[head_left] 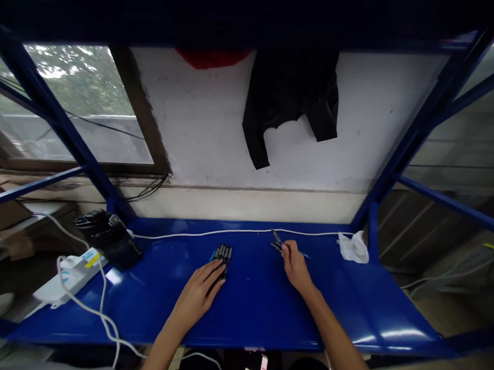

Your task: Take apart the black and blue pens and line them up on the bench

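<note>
Several dark pens with grey ends (223,252) lie side by side in a row on the blue tabletop, with a blue one at the left edge. Over their lower parts rests my left hand (200,290), fingers stretched out and thumb apart; the covered ends are hidden. To the right, my right hand (296,265) is closed on a few pens (276,244) just above or on the table. Their dark ends stick out to the left of the fingers at different angles, and a thin light-blue tip shows on the right.
A white cable (203,235) runs along the table's back edge to a crumpled white tissue (353,248). On the left are a black pouch (111,241), a white power strip (66,280) and looping cords. Blue frame posts (398,143) flank the table. A black garment (290,99) hangs behind.
</note>
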The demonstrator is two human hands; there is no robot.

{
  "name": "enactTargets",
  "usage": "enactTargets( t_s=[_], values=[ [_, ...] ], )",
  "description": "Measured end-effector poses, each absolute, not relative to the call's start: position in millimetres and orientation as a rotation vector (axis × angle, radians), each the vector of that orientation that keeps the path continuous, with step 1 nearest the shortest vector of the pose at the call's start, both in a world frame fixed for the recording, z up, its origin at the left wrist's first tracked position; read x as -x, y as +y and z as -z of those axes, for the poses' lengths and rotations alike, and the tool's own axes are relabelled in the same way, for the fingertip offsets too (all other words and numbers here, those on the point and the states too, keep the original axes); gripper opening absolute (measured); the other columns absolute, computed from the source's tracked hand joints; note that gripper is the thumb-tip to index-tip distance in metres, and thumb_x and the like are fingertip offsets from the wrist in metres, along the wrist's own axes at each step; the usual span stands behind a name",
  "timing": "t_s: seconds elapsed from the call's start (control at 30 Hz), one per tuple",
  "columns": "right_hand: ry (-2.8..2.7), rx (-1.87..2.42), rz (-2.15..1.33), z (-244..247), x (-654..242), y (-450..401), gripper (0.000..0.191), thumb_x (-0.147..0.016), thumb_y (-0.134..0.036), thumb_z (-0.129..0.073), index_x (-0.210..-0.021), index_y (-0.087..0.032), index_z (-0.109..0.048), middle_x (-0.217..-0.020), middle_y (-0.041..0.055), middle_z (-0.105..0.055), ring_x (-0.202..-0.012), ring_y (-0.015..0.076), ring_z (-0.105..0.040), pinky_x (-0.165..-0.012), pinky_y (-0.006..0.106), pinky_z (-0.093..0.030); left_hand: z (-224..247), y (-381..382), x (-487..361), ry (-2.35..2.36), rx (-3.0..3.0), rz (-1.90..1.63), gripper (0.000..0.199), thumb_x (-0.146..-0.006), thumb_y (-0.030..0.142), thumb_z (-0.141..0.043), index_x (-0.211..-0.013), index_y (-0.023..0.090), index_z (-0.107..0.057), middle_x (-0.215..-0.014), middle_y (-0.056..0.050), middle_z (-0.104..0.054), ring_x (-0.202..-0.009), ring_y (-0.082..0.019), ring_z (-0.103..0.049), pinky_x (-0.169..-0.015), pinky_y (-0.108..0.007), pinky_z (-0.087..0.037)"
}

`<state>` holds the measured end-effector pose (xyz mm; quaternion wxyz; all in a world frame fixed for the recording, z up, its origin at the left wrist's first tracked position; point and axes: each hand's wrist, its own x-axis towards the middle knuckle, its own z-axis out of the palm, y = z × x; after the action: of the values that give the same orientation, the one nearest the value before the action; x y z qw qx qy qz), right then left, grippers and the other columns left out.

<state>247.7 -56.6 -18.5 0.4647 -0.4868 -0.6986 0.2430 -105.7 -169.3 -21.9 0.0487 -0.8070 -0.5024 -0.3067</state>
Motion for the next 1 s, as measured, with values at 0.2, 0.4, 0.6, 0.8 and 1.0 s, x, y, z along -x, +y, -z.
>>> enactTargets(
  t_s=[0.2,0.4,0.6,0.8,1.0],
  values=[
    [-1.657,1.101,-0.767,6.3,-217.2,-55.5,0.041,-0.113,-0.065,-0.045,-0.102,-0.027,-0.052,-0.075,-0.0040,-0.054,-0.064,0.0182,-0.050,-0.068,0.033,-0.040,19.9,-173.1,108.8,-1.697,2.432,0.998,0.047,-0.113,0.037,-0.061,-0.160,0.030,-0.060,-0.159,-0.013,-0.068,-0.146,-0.037,-0.067,-0.119,-0.062,-0.059],
    [-1.574,0.985,-1.037,-1.7,-169.1,-21.0,0.050,-0.102,-0.077,-0.060,-0.095,-0.028,-0.056,-0.065,-0.0074,-0.046,-0.055,0.0140,-0.040,-0.055,0.028,-0.032,20.5,-172.1,113.9,-1.751,2.469,1.070,0.063,-0.104,0.047,-0.075,-0.163,0.030,-0.058,-0.164,-0.017,-0.062,-0.152,-0.042,-0.060,-0.123,-0.068,-0.054],
    [-1.341,0.942,-1.249,7.7,-156.9,-11.3,0.062,-0.090,-0.089,-0.063,-0.091,-0.028,-0.054,-0.057,-0.0121,-0.035,-0.045,0.0094,-0.028,-0.042,0.023,-0.024,20.7,-172.0,124.1,-1.884,2.459,1.232,0.063,-0.098,0.049,-0.084,-0.157,0.034,-0.065,-0.164,-0.013,-0.064,-0.155,-0.040,-0.058,-0.128,-0.069,-0.050],
    [-1.189,0.906,-1.346,14.9,-164.5,-15.4,0.063,-0.087,-0.088,-0.067,-0.095,-0.027,-0.056,-0.056,-0.0144,-0.030,-0.044,0.0069,-0.021,-0.042,0.022,-0.018,22.0,-169.7,125.8,-1.936,2.447,1.294,0.058,-0.098,0.047,-0.084,-0.153,0.037,-0.069,-0.162,-0.011,-0.065,-0.155,-0.039,-0.059,-0.128,-0.069,-0.051],
    [-1.149,0.905,-1.365,17.3,-162.5,-13.5,0.064,-0.083,-0.088,-0.073,-0.092,-0.026,-0.059,-0.057,-0.0127,-0.034,-0.044,0.0066,-0.025,-0.042,0.023,-0.019,18.8,-171.8,124.8,-1.997,2.467,1.361,0.056,-0.098,0.044,-0.084,-0.151,0.037,-0.070,-0.163,-0.010,-0.065,-0.156,-0.039,-0.058,-0.131,-0.070,-0.046]
  ],
)
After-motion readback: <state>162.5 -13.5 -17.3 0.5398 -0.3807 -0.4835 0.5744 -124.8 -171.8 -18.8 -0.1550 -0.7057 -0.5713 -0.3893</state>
